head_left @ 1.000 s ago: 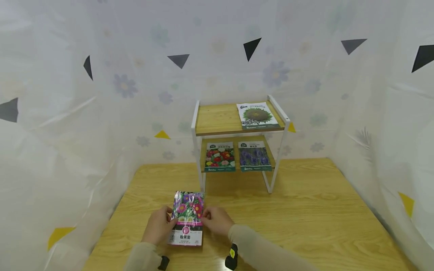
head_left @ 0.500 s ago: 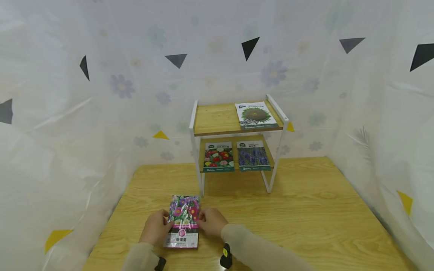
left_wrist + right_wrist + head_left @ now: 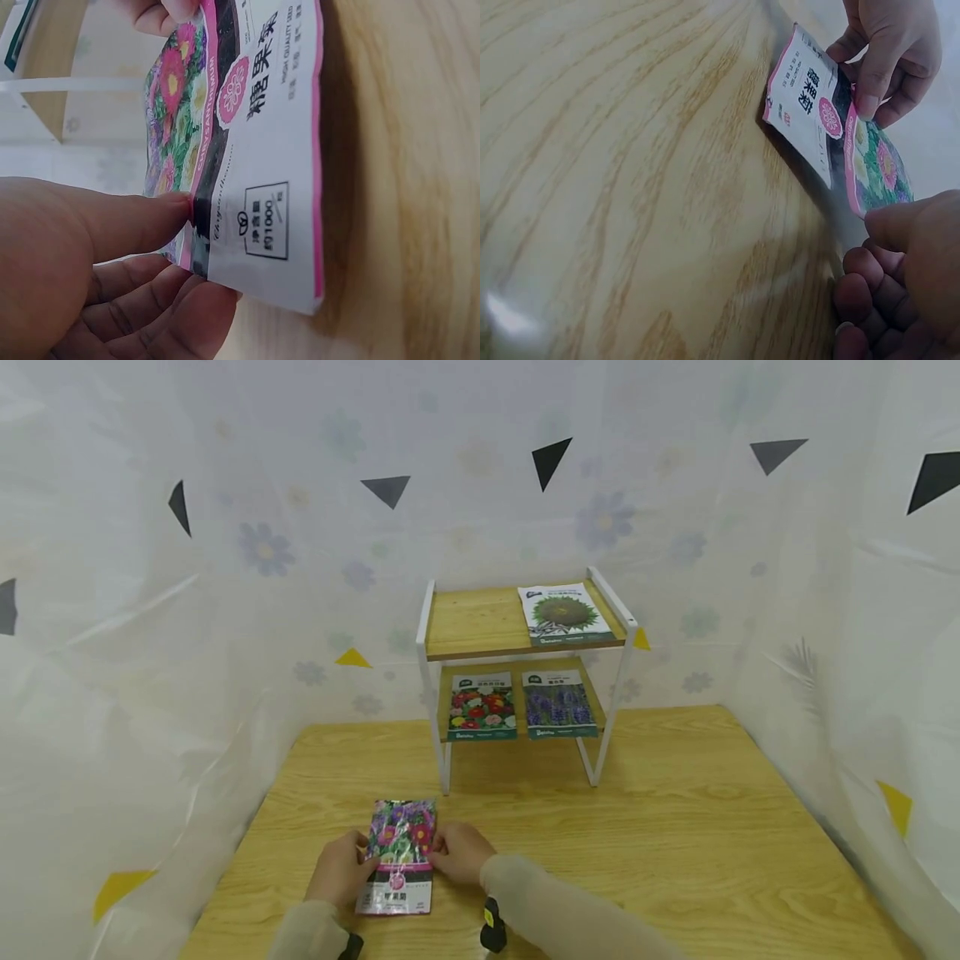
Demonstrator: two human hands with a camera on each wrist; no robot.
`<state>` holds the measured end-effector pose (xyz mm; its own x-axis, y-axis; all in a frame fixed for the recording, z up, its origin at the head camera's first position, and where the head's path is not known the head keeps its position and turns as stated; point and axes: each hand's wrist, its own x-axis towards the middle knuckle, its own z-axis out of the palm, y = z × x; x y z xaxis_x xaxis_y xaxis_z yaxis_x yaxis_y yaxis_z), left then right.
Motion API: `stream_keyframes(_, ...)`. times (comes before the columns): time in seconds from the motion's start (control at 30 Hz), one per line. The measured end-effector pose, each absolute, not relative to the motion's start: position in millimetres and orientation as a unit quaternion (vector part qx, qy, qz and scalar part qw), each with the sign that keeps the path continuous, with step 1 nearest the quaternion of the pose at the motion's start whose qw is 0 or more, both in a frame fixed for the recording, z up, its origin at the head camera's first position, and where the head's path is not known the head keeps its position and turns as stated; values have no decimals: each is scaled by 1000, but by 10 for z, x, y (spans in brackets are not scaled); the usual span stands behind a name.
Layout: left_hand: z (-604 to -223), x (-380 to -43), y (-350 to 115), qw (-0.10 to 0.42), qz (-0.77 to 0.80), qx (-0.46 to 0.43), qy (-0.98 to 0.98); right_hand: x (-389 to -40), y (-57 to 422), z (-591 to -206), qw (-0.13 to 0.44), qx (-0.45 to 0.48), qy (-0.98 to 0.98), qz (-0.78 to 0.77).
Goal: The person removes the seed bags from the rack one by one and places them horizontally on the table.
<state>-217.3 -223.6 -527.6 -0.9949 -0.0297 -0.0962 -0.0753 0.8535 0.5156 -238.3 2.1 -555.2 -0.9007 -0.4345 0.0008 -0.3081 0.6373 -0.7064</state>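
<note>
A chrysanthemum seed packet (image 3: pixel 401 852), with pink, red and purple flowers over a white lower part, is held close over the wooden table. My left hand (image 3: pixel 339 868) pinches its left edge, thumb on the printed front and fingers behind, as the left wrist view shows on the packet (image 3: pixel 247 172). On the opposite edge, my right hand (image 3: pixel 461 853) grips with thumb and curled fingers. Seen from the right wrist, the packet (image 3: pixel 810 105) is tilted and its lower end sits just above the wood, between the left hand (image 3: pixel 896 52) and right hand (image 3: pixel 915 277).
Behind the hands stands a two-tier shelf (image 3: pixel 465 625) with white metal legs. A sunflower packet (image 3: pixel 564 614) lies on its upper board. The lower board bears a red-flower packet (image 3: pixel 482 706) and a lavender packet (image 3: pixel 558 704). Patterned sheeting (image 3: pixel 480 468) surrounds the table (image 3: pixel 675 827).
Both hands have carried the chrysanthemum seed packet slightly left and toward the body. The grip on both edges stays the same, and the shelf packets have not moved.
</note>
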Motion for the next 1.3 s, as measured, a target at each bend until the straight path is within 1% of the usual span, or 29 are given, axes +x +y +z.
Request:
stream_keyframes(0.1, -5304, -2178, -2246, 41, 267, -24, 963, -2396, 10, -5584, 80, -207, 905, -362)
stream_keyframes(0.3, -5362, -2188, -2251, 55, 274, -27, 960, -2415, 4, -5614, 83, -200, 913, -346)
stream_keyframes(0.73, -5425, -2231, -2241, 60, 267, -28, 961, -2456, 1, -5633, 80, -194, 926, -314)
stream_keyframes(0.93, -5464, -2226, -2253, 48, 263, -21, 963, -2427, -26, -5613, 62, -201, 936, -281)
stream_keyframes(1.3, -5480, -2227, -2221, 42, 274, -33, 960, -2444, -5, -5694, 69, -204, 929, -300)
